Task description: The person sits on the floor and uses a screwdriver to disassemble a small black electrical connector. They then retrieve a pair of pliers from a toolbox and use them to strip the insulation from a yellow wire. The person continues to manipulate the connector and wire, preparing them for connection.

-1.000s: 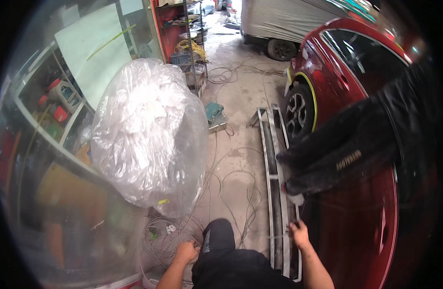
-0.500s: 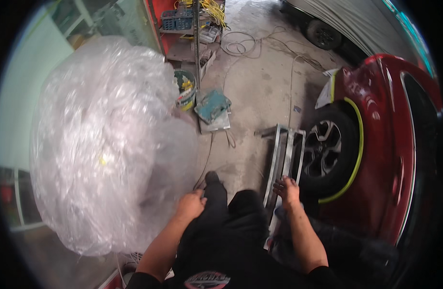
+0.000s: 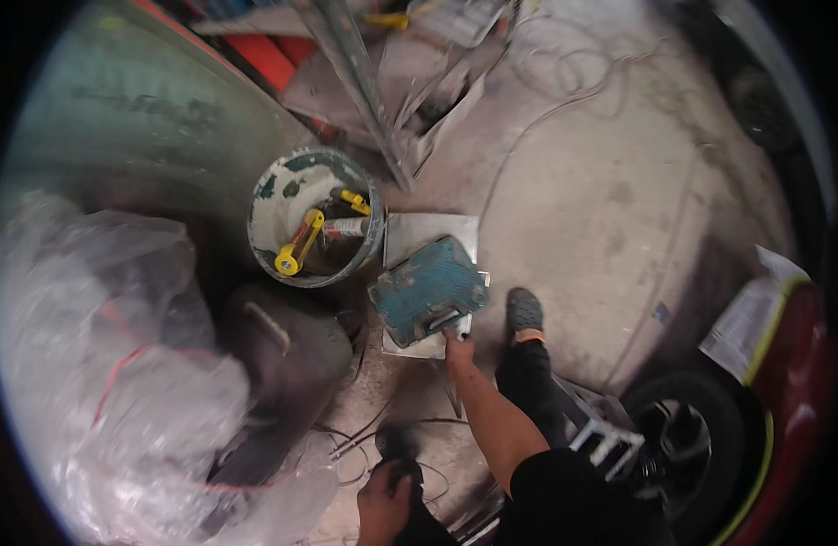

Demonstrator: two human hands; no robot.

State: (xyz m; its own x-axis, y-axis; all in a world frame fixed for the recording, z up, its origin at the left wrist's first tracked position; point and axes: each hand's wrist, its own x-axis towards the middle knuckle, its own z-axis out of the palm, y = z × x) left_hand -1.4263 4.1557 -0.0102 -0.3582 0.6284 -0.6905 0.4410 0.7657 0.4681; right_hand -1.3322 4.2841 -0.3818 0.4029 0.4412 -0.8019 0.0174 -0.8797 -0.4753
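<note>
A scuffed teal tool case [image 3: 428, 291] lies flat on a pale metal-edged slab [image 3: 426, 232] on the floor. My right hand [image 3: 458, 346] reaches forward to its near edge, fingers closed at the case's handle; the fingertips are partly hidden. Low in the picture, my left hand [image 3: 384, 502] is beside my dark-trousered leg. Its fingers are loosely bent, with a gap by the thumb, and it holds nothing I can see. Just left of the case stands a round bucket [image 3: 264, 196] with a yellow-handled tool [image 3: 300, 244] and a white tube [image 3: 348, 227] inside.
Crumpled clear plastic sheeting [image 3: 146, 391] fills the left, next to a dark rounded object [image 3: 296, 355]. A shelf post [image 3: 355, 82] rises behind the bucket. To the right are a metal step frame [image 3: 610, 446] and a car wheel [image 3: 687, 446]. Hoses [image 3: 564, 96] and cables cross the floor.
I have stepped forward and bent down toward the teal case. My right hand has moved from beside the metal frame to the case's handle. My left hand stays low by my leg.
</note>
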